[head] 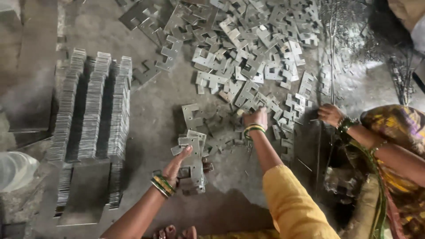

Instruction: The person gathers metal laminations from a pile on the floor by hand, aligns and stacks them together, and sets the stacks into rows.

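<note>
Looking down through the head camera, I am seeing my left hand [179, 161] gripping a small stack of flat notched metal plates [193, 161], fingers curled around its near edge and thumb pressing on top, the stack standing just above the grey floor [150, 110]. My right hand [256, 117] is reaching forward into the loose pile of plates [248, 48], fingers bent down and closing on one plate at the pile's near edge; I cannot tell whether it is actually lifting it. Green and gold bangles [163, 186] are sitting on my left wrist, and a yellow sleeve [294, 203] is covering my right arm.

To the left, neat rows of stacked plates [93, 106] are standing on edge, well apart from the pile. A single plate [191, 116] is lying flat between my hands. On the right, another person's hand [330, 114] is resting at the pile's edge, its arm in patterned cloth [398, 128].
</note>
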